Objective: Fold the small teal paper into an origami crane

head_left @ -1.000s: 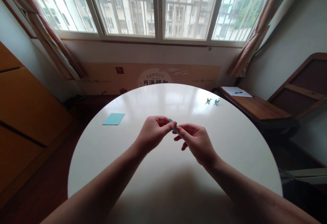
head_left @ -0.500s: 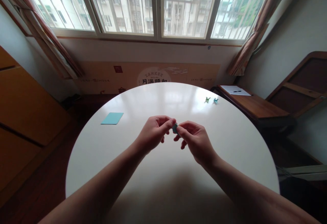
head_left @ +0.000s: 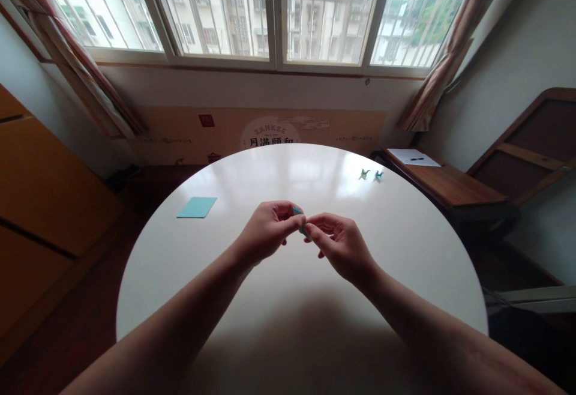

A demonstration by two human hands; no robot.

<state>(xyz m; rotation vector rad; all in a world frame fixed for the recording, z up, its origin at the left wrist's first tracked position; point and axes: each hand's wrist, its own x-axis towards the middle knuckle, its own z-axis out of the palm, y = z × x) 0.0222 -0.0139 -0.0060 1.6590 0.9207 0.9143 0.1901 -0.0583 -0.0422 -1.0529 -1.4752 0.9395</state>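
Over the middle of a round white table (head_left: 189, 275), my left hand (head_left: 265, 233) and my right hand (head_left: 339, 248) meet fingertip to fingertip. Both pinch a small folded piece of teal paper (head_left: 300, 220), of which only a sliver shows between the fingers. The other fingers of both hands are curled in. A flat sheet of light blue paper (head_left: 197, 207) lies on the table to the left of my hands. Two tiny folded paper cranes (head_left: 371, 174) stand at the far right of the table.
A wooden side desk (head_left: 450, 182) with a white sheet and a pen (head_left: 411, 157) stands right of the table. A wide barred window (head_left: 270, 11) with curtains fills the far wall. Wooden cabinets (head_left: 40, 191) line the left side.
My hands stay together over the table, working the small teal paper between the fingertips; the paper has turned a little. The camera has shifted slightly.
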